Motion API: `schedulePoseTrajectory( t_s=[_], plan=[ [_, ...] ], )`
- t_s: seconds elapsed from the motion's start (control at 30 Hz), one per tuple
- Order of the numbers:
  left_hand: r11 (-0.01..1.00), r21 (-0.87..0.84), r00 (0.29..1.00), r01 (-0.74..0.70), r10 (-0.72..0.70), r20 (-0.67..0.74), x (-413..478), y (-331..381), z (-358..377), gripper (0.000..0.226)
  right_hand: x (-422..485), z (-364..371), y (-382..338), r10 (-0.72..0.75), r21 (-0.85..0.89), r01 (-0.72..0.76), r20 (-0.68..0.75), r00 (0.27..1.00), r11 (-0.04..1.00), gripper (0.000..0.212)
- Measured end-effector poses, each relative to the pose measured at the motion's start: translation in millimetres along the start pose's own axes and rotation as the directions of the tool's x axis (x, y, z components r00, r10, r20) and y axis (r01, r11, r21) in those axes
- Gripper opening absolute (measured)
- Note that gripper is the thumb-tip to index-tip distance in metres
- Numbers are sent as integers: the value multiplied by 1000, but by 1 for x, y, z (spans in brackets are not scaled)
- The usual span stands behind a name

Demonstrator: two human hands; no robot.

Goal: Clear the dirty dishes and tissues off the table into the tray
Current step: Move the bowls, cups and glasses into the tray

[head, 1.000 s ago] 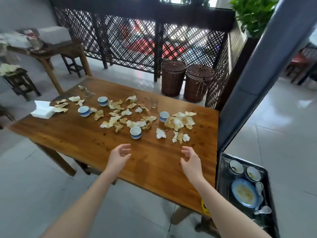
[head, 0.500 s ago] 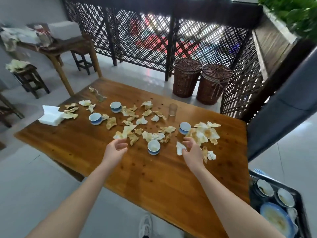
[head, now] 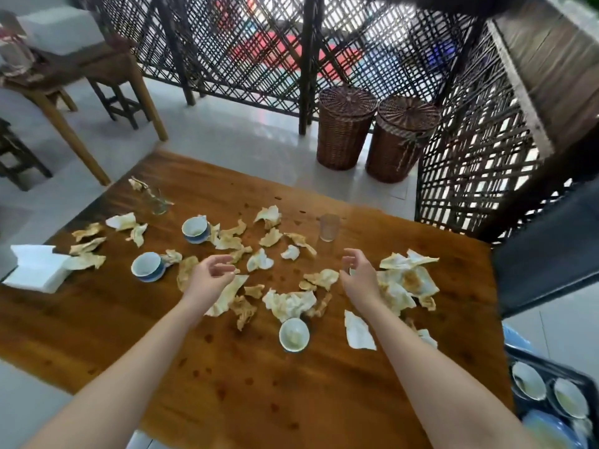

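Several crumpled, stained tissues (head: 293, 304) lie scattered over the wooden table (head: 259, 393). Three blue-and-white cups stand among them: one near me (head: 294, 334), one at the left (head: 147, 267), one farther back (head: 195, 229). A fourth cup is mostly hidden behind my right hand. A small clear glass (head: 329, 227) stands at the back. My left hand (head: 210, 280) hovers over tissues, fingers loosely curled and holding nothing. My right hand (head: 359, 280) hovers beside a big stained tissue pile (head: 408, 283), also holding nothing. The dark tray (head: 518, 359) sits low at the right, with dirty bowls in it.
A stack of white napkins (head: 35, 267) lies at the table's left edge, and a tipped glass (head: 155, 200) at the back left. Two wicker baskets (head: 345, 128) stand against the lattice fence beyond the table. Another table and stools stand at the far left.
Both hands have moved forward from the table's near part to above the tissues in the middle. The camera has come closer and tilted down.
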State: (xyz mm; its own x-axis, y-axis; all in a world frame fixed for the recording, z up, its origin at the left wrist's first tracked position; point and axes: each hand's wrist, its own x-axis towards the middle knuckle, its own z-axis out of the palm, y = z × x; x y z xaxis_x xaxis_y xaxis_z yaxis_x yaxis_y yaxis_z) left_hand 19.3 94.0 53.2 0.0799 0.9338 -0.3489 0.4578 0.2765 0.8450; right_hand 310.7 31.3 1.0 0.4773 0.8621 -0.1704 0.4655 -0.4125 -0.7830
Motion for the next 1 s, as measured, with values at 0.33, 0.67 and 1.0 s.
schedulePoseTrajectory(
  t_s=[0.33,0.67,1.0],
  plan=[
    [997,56,998,55,-53,-33,79,-7,19,25,92,40,1,85,3,-85,-25,996,996,55],
    [995,-6,994,101,-101,38,134,-19,15,25,152,74,10,219,143,-206,-81,972,968,82],
    [995,-101,996,18,-9,86,163,-21,-19,25,134,107,-56,175,255,-126,-181,968,959,56]
  ],
)
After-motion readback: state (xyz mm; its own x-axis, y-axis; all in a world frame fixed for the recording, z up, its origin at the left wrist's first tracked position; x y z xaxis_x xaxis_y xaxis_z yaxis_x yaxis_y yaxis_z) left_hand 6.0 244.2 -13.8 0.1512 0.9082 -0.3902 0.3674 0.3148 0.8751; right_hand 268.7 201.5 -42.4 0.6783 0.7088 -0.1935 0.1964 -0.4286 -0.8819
